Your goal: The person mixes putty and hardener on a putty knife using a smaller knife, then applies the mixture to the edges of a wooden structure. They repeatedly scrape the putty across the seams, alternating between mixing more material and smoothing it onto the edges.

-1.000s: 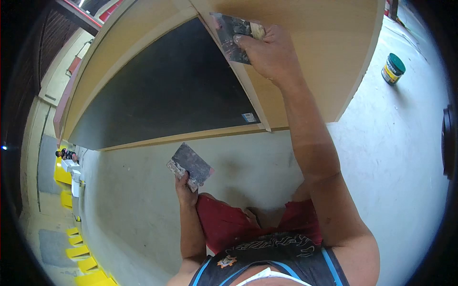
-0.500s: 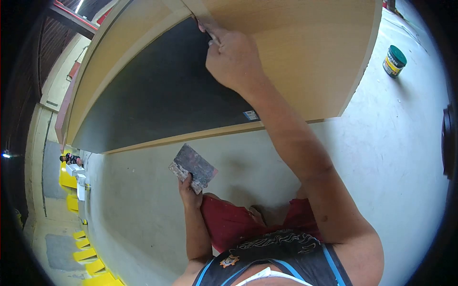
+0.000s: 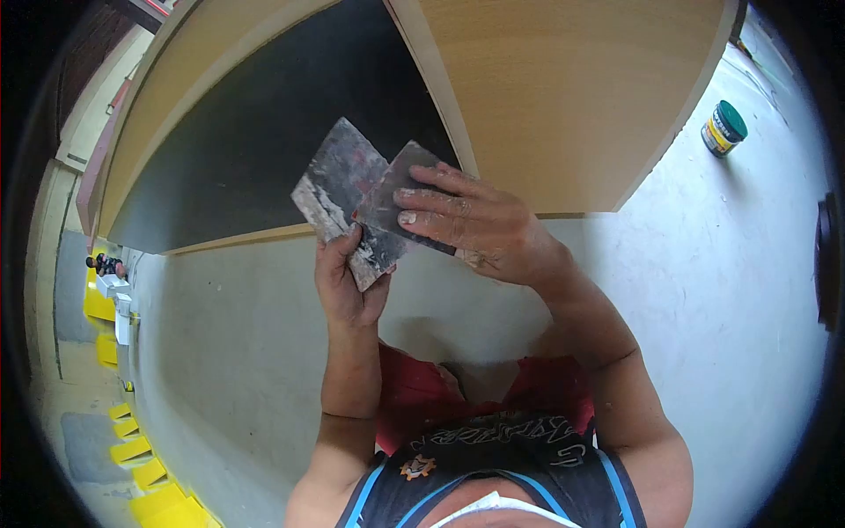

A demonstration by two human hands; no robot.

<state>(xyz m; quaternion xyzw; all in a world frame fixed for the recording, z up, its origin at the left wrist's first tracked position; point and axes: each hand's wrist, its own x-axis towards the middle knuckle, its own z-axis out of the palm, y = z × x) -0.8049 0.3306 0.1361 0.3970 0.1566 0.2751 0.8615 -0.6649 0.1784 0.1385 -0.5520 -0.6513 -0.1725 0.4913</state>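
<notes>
Before one black panel [image 3: 251, 163], the left scraper [image 3: 339, 172] is pinched at its lower end by the left hand [image 3: 346, 289]. The right scraper [image 3: 380, 202], brought back from the panel's upper corner, is now lapped over it, apparently touching, so work at the panel seems paused; it is held by the right hand [image 3: 493, 229], fingers flat on its face, thumb hidden. Two scrapers, two hands and, far right, one tub [image 3: 724, 129] are counted.

left hand [image 3: 346, 297]: smeared plate [image 3: 341, 180] | right hand [image 3: 497, 231]: dark blade [image 3: 384, 207] overlapping it | floor [image 3: 238, 334]: green-lidded bucket [image 3: 723, 132]
</notes>
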